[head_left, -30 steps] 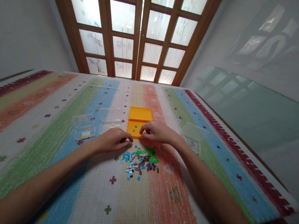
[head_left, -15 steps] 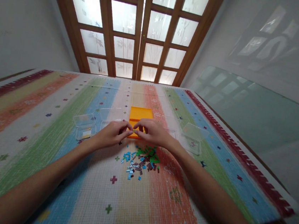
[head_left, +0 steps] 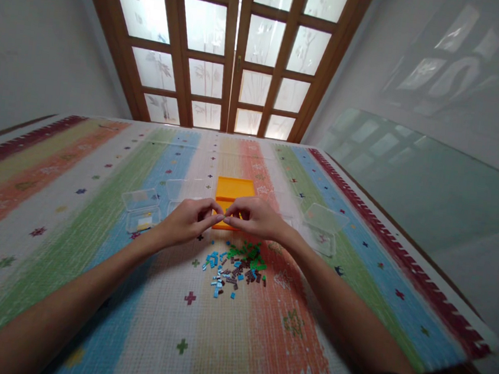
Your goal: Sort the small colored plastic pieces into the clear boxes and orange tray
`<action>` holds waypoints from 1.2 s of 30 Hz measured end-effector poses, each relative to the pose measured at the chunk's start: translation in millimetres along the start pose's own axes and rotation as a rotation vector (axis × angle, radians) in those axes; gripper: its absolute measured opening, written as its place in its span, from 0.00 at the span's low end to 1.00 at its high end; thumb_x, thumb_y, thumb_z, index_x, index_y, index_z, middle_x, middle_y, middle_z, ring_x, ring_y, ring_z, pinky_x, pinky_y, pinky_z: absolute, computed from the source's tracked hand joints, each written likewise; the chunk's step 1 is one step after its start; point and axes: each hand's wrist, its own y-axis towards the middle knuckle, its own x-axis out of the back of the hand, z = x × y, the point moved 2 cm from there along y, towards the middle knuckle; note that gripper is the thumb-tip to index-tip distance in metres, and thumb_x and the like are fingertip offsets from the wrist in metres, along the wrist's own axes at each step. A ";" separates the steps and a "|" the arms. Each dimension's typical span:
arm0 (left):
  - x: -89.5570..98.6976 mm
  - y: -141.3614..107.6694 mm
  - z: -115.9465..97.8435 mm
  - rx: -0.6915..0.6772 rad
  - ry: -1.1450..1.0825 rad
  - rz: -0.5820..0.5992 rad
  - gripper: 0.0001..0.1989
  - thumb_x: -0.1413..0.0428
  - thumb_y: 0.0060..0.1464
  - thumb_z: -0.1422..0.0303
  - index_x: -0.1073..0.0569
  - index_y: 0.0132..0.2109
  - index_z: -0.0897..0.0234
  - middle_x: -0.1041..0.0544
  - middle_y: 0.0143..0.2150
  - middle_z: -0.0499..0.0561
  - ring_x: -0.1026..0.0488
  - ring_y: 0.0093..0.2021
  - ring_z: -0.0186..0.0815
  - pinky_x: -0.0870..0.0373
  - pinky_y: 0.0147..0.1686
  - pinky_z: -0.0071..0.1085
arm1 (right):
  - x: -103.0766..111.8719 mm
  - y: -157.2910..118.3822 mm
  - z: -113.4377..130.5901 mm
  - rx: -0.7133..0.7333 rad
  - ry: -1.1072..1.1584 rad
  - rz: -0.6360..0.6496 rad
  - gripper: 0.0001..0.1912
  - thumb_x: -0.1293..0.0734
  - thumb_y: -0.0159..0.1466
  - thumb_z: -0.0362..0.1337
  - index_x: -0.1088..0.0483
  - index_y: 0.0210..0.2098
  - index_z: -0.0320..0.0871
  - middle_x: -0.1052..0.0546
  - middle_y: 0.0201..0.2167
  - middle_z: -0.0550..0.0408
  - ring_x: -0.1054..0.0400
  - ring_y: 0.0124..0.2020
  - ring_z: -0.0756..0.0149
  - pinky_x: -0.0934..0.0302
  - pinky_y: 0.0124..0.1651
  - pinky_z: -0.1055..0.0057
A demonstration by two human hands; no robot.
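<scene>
My left hand (head_left: 195, 220) and my right hand (head_left: 253, 217) meet fingertip to fingertip over the front of an orange open case (head_left: 235, 189). Both are closed in a pinch on a small green building brick (head_left: 226, 212), mostly hidden by the fingers. Whether it is one brick or several joined, I cannot tell. Just nearer to me, a loose pile of small bricks (head_left: 236, 267) in green, blue and dark brown lies on the cloth.
Clear plastic boxes with raised lids stand on both sides: a left box (head_left: 143, 218) with something white and yellow inside, and a right box (head_left: 322, 239). More clear boxes are partly hidden behind my hands. A striped tablecloth (head_left: 164, 321) covers the table.
My fingertips have shifted slightly around the green brick, which shows less now. The pile and the boxes lie as before.
</scene>
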 end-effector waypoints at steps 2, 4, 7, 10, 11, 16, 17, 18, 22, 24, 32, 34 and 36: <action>-1.5 -0.1 -0.5 0.009 -0.010 -0.005 0.10 0.45 0.64 0.64 0.24 0.39 0.65 0.40 0.19 0.39 0.44 0.20 0.27 0.47 0.23 0.24 | 0.5 -0.2 -0.3 -0.010 0.023 0.006 0.10 0.33 0.66 0.38 0.22 0.35 0.38 0.25 0.26 0.57 0.40 0.26 0.74 0.48 0.32 0.74; -2.6 0.0 -1.1 0.017 -0.019 -0.007 0.10 0.45 0.64 0.64 0.24 0.40 0.65 0.40 0.19 0.39 0.44 0.20 0.27 0.47 0.23 0.24 | 0.6 -0.5 -0.4 -0.023 0.060 0.011 0.10 0.32 0.65 0.38 0.22 0.35 0.37 0.25 0.26 0.57 0.40 0.26 0.74 0.48 0.32 0.73; 0.2 0.6 -2.8 0.017 -0.014 -0.011 0.10 0.46 0.64 0.64 0.24 0.40 0.66 0.41 0.19 0.38 0.45 0.20 0.27 0.47 0.23 0.24 | 1.1 -0.9 -0.5 -0.027 0.102 0.014 0.11 0.33 0.66 0.38 0.21 0.36 0.37 0.25 0.27 0.57 0.40 0.25 0.74 0.48 0.31 0.74; 9.9 1.0 -8.1 -0.001 0.056 0.022 0.10 0.47 0.63 0.65 0.23 0.40 0.66 0.40 0.19 0.38 0.44 0.20 0.27 0.47 0.24 0.24 | 4.0 -1.1 -3.6 -0.028 0.055 -0.007 0.10 0.33 0.65 0.36 0.20 0.36 0.38 0.24 0.27 0.57 0.39 0.25 0.74 0.47 0.32 0.75; 13.6 0.7 -10.7 -0.005 0.090 0.054 0.10 0.47 0.63 0.66 0.23 0.40 0.66 0.40 0.19 0.39 0.43 0.20 0.27 0.47 0.24 0.24 | 5.6 -1.0 -5.7 -0.033 0.010 -0.017 0.09 0.33 0.64 0.35 0.20 0.36 0.38 0.24 0.27 0.57 0.39 0.25 0.74 0.47 0.32 0.75; 16.0 -5.2 -24.2 0.036 0.241 0.453 0.08 0.45 0.57 0.70 0.20 0.36 0.64 0.29 0.21 0.43 0.36 0.22 0.28 0.43 0.26 0.25 | 16.1 -1.5 -20.3 -0.163 -0.351 -0.047 0.09 0.31 0.61 0.31 0.17 0.36 0.39 0.21 0.27 0.53 0.34 0.27 0.70 0.47 0.34 0.73; 13.3 -6.8 -25.9 0.047 0.265 0.527 0.07 0.44 0.55 0.71 0.20 0.34 0.64 0.28 0.22 0.44 0.35 0.22 0.29 0.43 0.26 0.26 | 17.4 -2.0 -22.9 -0.205 -0.405 -0.029 0.10 0.31 0.62 0.32 0.16 0.37 0.40 0.20 0.27 0.52 0.33 0.27 0.69 0.47 0.34 0.72; 10.1 -8.2 -27.0 0.064 0.287 0.585 0.06 0.43 0.54 0.72 0.20 0.33 0.64 0.26 0.22 0.45 0.34 0.23 0.29 0.42 0.27 0.26 | 18.0 -2.7 -25.1 -0.242 -0.445 -0.004 0.10 0.31 0.62 0.32 0.16 0.39 0.40 0.19 0.28 0.52 0.32 0.28 0.68 0.47 0.34 0.72; -2.0 -10.4 -25.6 0.174 0.318 0.696 0.05 0.39 0.53 0.70 0.19 0.31 0.64 0.23 0.24 0.47 0.31 0.24 0.31 0.41 0.28 0.28 | 17.3 -5.7 -29.3 -0.339 -0.538 0.087 0.13 0.32 0.64 0.34 0.16 0.44 0.42 0.17 0.33 0.49 0.28 0.32 0.65 0.44 0.35 0.72; -5.7 -10.4 -23.2 0.200 0.315 0.710 0.05 0.39 0.54 0.70 0.19 0.32 0.64 0.22 0.24 0.48 0.30 0.25 0.32 0.40 0.28 0.28 | 16.7 -6.5 -30.1 -0.369 -0.572 0.114 0.14 0.32 0.65 0.35 0.16 0.45 0.43 0.16 0.36 0.48 0.26 0.35 0.63 0.43 0.36 0.71; -10.4 -11.0 -23.3 0.197 0.392 0.711 0.05 0.39 0.54 0.71 0.17 0.35 0.63 0.18 0.28 0.50 0.26 0.29 0.35 0.37 0.31 0.29 | 15.6 -6.7 -32.9 -0.443 -0.615 0.201 0.15 0.33 0.66 0.37 0.17 0.48 0.44 0.15 0.42 0.46 0.23 0.42 0.59 0.38 0.39 0.71; -10.6 -11.2 -25.6 0.196 0.408 0.706 0.05 0.39 0.54 0.71 0.17 0.35 0.63 0.18 0.28 0.50 0.26 0.29 0.35 0.37 0.31 0.29 | 14.7 -7.2 -32.7 -0.458 -0.620 0.207 0.15 0.33 0.66 0.36 0.17 0.48 0.44 0.15 0.43 0.45 0.23 0.42 0.57 0.37 0.40 0.71; -11.3 -11.9 -27.7 0.192 0.421 0.702 0.05 0.39 0.54 0.71 0.17 0.34 0.62 0.18 0.28 0.50 0.26 0.28 0.35 0.37 0.31 0.29 | 14.5 -7.5 -32.4 -0.465 -0.623 0.213 0.15 0.33 0.65 0.36 0.16 0.48 0.44 0.15 0.43 0.45 0.22 0.43 0.56 0.36 0.40 0.71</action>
